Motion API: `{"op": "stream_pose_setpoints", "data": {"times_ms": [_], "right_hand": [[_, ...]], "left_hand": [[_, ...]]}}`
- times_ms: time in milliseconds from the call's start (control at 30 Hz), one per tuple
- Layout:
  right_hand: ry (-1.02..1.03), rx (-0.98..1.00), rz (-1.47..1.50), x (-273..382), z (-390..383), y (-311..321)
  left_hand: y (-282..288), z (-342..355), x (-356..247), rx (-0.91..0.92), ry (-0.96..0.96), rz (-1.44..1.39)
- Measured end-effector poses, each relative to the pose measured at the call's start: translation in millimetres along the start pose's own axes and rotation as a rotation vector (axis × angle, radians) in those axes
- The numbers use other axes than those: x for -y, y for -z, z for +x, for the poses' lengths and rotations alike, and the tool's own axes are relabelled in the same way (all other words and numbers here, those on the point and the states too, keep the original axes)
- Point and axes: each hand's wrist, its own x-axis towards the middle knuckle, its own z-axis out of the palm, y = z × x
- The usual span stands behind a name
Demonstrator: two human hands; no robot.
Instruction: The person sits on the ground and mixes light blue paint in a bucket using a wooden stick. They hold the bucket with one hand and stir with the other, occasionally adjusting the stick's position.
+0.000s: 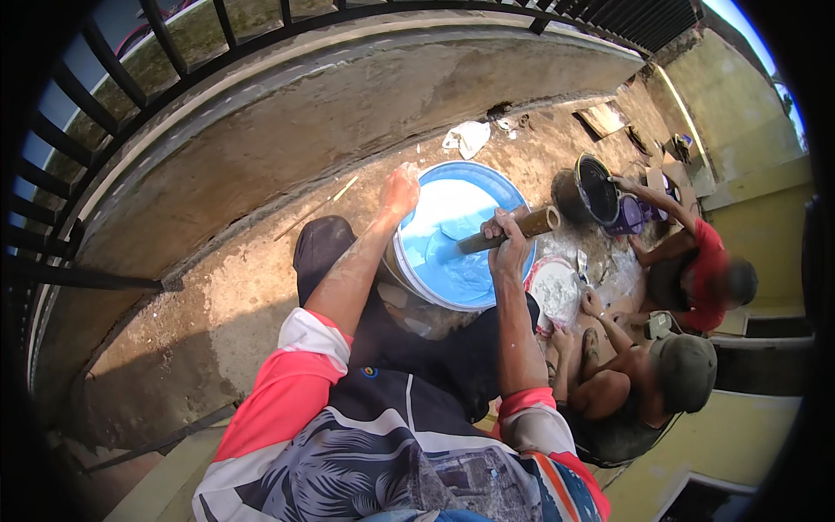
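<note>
A large bucket (520, 187) of light blue paint (448, 207) stands between my knees. My left hand (401, 190) is closed over its left rim. In my right hand (509, 244), the fingers wrap round a thick brown pole (544, 222) that looks like bamboo. The pole slants down to the left, and its lower end is sunk in the paint, where it is hidden. Its round cut end sticks out past my right hand, over the bucket's right rim. Ripples and folds show in the paint around the dipped end.
To the right, a person in a red shirt (703, 274) holds a black bucket (597, 190) beside a purple pail (626, 217). Closer, a person in a dark cap (684, 372) sits by white material (554, 290). A thin stick (317, 207) lies near the low wall (304, 113).
</note>
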Motion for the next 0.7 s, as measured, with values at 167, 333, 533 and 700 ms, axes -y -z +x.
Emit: {"op": "stream_pose_setpoints", "data": {"times_ms": [167,333,533,700], "right_hand": [[0.236,0.124,0.099,55,18,-41],[0.314,0.309,-0.086,42,34,-45],[0.157,0.267,-0.536,-37,56,36],[-0.016,0.166,-0.463,-42,25,53]], "left_hand": [[-3,3,3,0.009,-0.007,-0.004],[-1,0,4,0.006,-0.045,0.062],[0,-3,-8,0.048,0.02,0.022],[-4,6,13,-0.011,-0.022,0.012]]}}
